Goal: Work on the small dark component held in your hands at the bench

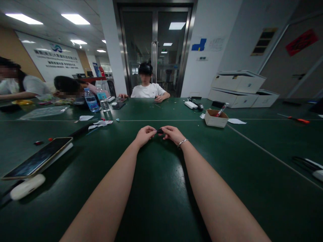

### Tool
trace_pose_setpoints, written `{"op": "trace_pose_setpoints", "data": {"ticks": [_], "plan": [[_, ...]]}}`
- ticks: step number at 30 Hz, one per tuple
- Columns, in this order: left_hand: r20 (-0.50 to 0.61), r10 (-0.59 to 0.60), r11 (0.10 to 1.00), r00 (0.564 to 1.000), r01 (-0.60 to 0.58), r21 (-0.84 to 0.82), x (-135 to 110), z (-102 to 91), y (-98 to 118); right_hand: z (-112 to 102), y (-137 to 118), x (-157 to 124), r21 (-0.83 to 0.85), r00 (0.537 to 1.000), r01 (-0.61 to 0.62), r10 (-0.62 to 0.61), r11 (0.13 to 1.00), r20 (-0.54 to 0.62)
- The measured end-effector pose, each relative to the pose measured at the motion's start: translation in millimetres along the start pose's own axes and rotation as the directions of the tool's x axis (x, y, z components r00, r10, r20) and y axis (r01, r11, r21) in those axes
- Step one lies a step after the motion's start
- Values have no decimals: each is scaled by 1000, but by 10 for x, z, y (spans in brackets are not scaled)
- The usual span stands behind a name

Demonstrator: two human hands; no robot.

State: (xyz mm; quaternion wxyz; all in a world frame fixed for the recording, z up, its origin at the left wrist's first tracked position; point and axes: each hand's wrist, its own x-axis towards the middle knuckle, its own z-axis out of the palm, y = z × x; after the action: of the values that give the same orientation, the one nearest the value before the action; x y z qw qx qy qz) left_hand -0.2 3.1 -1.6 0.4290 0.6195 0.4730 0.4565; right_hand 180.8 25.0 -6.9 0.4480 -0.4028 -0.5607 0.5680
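Both arms reach forward over the green tabletop (156, 188). A small black object (159, 131) sits between my two hands; its kind is too small to make out. My right hand (173, 134), with a silver bracelet (182, 143) at the wrist, pinches it between thumb and fingers. On the other side, my left hand (146, 135) has its thumb and fingertips closed at the object's left end. The fingers partly cover the object.
At left lie a phone (40, 158) and a white oval device (28, 187). Beyond stand water bottles (92, 101) and paper scraps (101, 124). A small cardboard box (216, 119), white boxes (234, 89) and a screwdriver (299, 120) are to the right. A person (148, 90) sits opposite.
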Motion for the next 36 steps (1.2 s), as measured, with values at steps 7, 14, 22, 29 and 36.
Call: {"op": "trace_pose_setpoints", "data": {"ticks": [7, 14, 22, 29, 36], "plan": [[-45, 13, 999, 999, -14, -30, -11, 1, 28, 9, -1, 1, -19, 1000, -9, 9, 1000, 1], [-31, 0, 1000, 1000, 0, -10, 11, 4, 2, 5, 0, -2, -20, 1000, 2, -2, 1000, 14], [3, 70, 997, 998, -70, 25, -4, 10, 5, 4, -5, -10, -8, 999, 18, -18, 1000, 27], [7, 60, 998, 998, -60, 7, 0, 17, 29, -4, 4, -12, 3, 999, 31, -31, 1000, 30], [15, -2, 1000, 1000, 2, 8, -6, 16, 43, 6, -22, -30, -20, 999, 28, -27, 999, 34]]}}
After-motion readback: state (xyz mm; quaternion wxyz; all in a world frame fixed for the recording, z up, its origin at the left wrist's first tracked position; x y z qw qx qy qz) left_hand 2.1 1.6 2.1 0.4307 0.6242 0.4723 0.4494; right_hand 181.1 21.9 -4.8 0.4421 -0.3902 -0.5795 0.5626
